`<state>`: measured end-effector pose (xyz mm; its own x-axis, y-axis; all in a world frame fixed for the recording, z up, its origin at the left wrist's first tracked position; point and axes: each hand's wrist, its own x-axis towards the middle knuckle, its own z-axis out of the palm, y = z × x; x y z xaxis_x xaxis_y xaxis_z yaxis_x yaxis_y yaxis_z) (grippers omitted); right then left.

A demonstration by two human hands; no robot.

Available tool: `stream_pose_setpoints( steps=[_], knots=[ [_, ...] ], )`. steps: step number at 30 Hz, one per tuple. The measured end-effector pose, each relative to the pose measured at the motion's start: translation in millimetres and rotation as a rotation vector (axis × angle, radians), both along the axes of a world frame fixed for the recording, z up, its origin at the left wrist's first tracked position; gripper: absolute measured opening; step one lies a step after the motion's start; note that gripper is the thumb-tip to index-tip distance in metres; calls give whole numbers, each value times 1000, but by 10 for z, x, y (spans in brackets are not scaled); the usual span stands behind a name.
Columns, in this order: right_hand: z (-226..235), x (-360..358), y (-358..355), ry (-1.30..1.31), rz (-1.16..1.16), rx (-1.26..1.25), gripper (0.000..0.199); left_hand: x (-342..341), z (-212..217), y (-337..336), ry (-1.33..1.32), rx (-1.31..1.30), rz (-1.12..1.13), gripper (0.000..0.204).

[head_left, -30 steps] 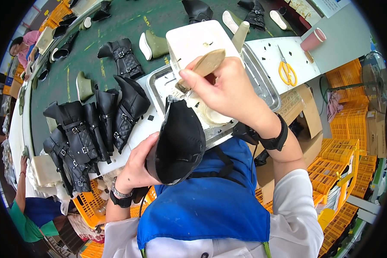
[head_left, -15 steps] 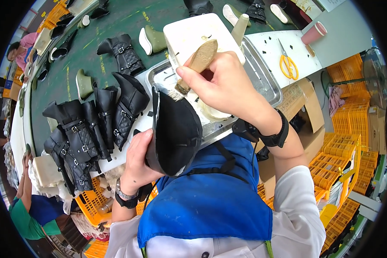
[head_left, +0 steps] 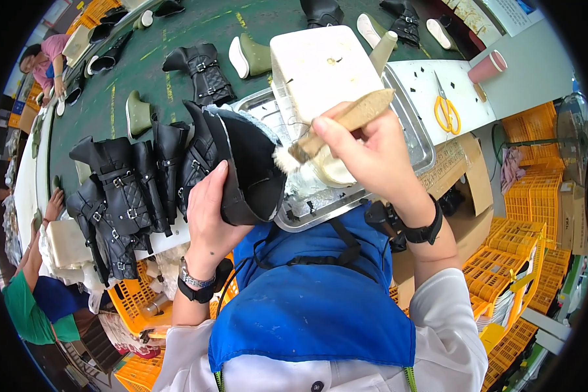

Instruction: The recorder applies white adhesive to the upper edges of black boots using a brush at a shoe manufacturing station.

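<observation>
My left hand [head_left: 206, 212] grips a black boot [head_left: 249, 171] by its shaft, fingers on the outside. The wide opening faces me and shows the dark lining. My right hand [head_left: 372, 150] is closed round the wooden handle of a brush [head_left: 362, 112]. Its pale bristles are beside the boot's right rim; whether they touch it I cannot tell. Beneath the brush lies a metal tray [head_left: 427, 140] with a round white container [head_left: 336, 171] and whitish smears. A white block-like box [head_left: 323, 68] stands at the tray's far side.
Several black buckled boots [head_left: 121, 196] lie at left. Green boots [head_left: 138, 114] and other footwear stand on the green conveyor belt [head_left: 176, 32]. Orange-handled scissors [head_left: 447, 112] and a pink cup [head_left: 489, 66] are right. Orange crates [head_left: 503, 261] flank me. Two other people are at the left.
The brush has moved right and down, from the boot's upper rim to its right side, and its handle lies flatter. The boot has tilted and shifted slightly up. The view has shifted slightly.
</observation>
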<state>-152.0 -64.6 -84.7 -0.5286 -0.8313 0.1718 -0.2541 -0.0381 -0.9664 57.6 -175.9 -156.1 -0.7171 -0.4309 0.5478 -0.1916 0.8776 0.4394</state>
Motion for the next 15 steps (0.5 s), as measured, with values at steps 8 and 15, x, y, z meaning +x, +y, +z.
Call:
stream_pose_setpoints(
  steps=[8, 15],
  knots=[
    [-267, 83, -5, 165, -76, -143, 11, -38, 74, 39, 24, -6, -5, 82],
    [-270, 62, -89, 403, -113, -253, 5, -42, 112, 44, 3, -9, -53, 82]
  ],
)
